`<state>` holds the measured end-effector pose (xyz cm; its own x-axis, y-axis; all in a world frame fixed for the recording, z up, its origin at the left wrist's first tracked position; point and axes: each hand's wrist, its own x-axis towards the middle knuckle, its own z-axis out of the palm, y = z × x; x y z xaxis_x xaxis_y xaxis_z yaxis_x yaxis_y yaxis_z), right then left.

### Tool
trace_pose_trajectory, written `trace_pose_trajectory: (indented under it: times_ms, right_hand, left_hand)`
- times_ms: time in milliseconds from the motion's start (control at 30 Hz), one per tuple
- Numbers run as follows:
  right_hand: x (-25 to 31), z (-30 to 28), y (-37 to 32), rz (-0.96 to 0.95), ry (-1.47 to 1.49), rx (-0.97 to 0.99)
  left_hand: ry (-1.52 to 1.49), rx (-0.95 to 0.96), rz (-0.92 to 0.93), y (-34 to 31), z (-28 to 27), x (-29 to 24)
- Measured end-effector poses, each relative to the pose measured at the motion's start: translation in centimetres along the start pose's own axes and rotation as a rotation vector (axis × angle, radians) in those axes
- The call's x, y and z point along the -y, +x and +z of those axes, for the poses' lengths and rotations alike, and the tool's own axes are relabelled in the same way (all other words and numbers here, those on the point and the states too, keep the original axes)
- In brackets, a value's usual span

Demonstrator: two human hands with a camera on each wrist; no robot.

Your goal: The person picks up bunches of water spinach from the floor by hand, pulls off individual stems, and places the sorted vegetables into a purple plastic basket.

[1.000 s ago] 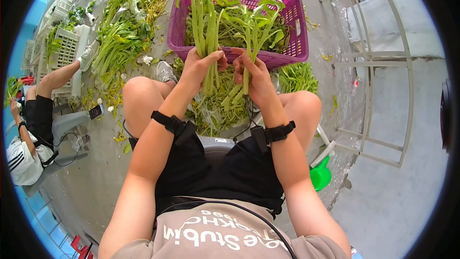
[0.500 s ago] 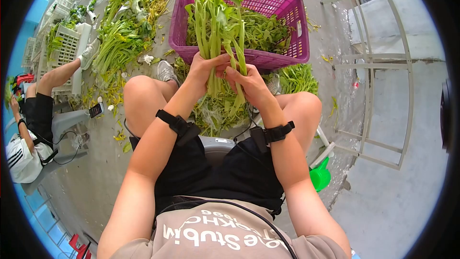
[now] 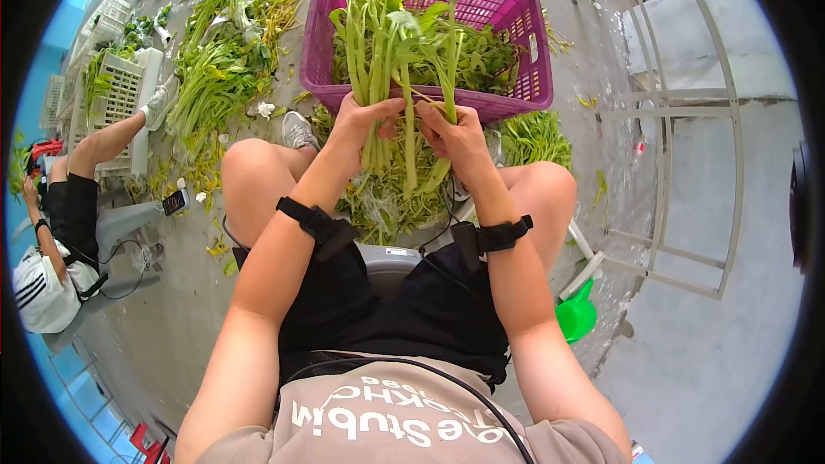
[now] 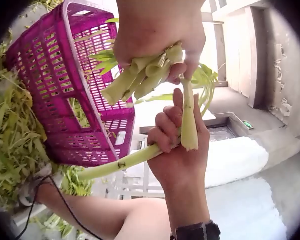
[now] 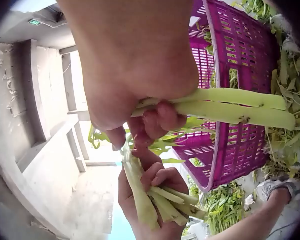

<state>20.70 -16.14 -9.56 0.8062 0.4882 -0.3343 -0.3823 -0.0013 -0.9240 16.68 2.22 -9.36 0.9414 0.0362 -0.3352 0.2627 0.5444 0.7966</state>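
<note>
My left hand (image 3: 365, 125) grips an upright bunch of water spinach (image 3: 368, 47), its leaves pointing away over the basket. In the left wrist view the hollow cut ends (image 4: 150, 75) stick out below that hand. Close beside it, my right hand (image 3: 458, 139) holds further water spinach stalks (image 5: 240, 110) in curled fingers, their stem ends jutting out past the palm. Between the hands, a single stalk (image 3: 410, 150) hangs apart from the bunch, with fingertips of both hands right at it. Leaves of both lots overlap in the head view.
A purple plastic basket (image 3: 551, 90) holding greens stands just beyond my hands. Loose trimmings (image 3: 387, 206) lie between my feet, and heaped greens (image 3: 215, 77) at the left. A metal frame (image 3: 666, 112) stands right, a green scoop (image 3: 577, 318) nearer. Another person (image 3: 64, 249) sits far left.
My hands came together, then parted slightly. The right hand's stalks swung in against the left bunch and back upright; one stalk now stands between the hands.
</note>
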Motion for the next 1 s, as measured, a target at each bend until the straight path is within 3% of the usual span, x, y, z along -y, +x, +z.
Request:
trace_pose_trajectory:
  times_ms: [133,200,233,300,400,467,533,633,733,867,933,1000]
  right_hand:
    - [0.6,-0.6,-0.1,-0.128,0.075,-0.088]
    - [0.8,-2.3,0.3,-0.267,0.463,-0.302]
    - [0.8,-3.6,0.6,-0.265,0.463,-0.301]
    - [0.9,-6.3,0.9,-0.438,0.834,-0.288]
    - [1.2,-7.7,0.7,-0.427,0.885,-0.429]
    - [0.3,-7.0,0.9,-0.381,0.86,-0.415]
    - [-0.6,-4.5,0.8,-0.223,0.645,-0.277]
    - [0.0,-0.1,-0.1,-0.149,0.465,-0.279]
    - [-0.8,0.2,0.4,-0.048,0.507,-0.135]
    - [-1.2,-0.4,0.7,-0.064,0.461,0.001]
    - [-0.8,-0.3,0.4,-0.071,0.442,0.012]
    - [-0.7,-0.1,0.2,-0.075,0.423,0.026]
  left_hand:
    - [0.026,0.027,-0.013,0.4,-0.6,0.2]
    - [0.112,0.05,-0.052,0.3,-0.7,0.2]
    - [0.111,0.048,-0.053,0.1,-0.6,0.1]
    - [0.082,0.05,-0.037,-0.2,-0.2,-0.1]
    - [0.066,0.07,-0.02,0.1,-0.5,0.0]
    - [0.088,0.094,-0.017,0.0,-0.4,-0.3]
    - [0.109,0.122,-0.02,0.0,-0.2,-0.2]
    - [0.164,0.172,0.003,-0.1,0.3,0.5]
    - [0.158,0.196,-0.015,0.0,0.2,1.0]
    - [0.196,0.177,0.003,-0.3,0.8,0.5]
    - [0.229,0.028,0.04,0.4,0.1,1.3]
    - [0.214,0.022,0.081,0.4,0.2,1.0]
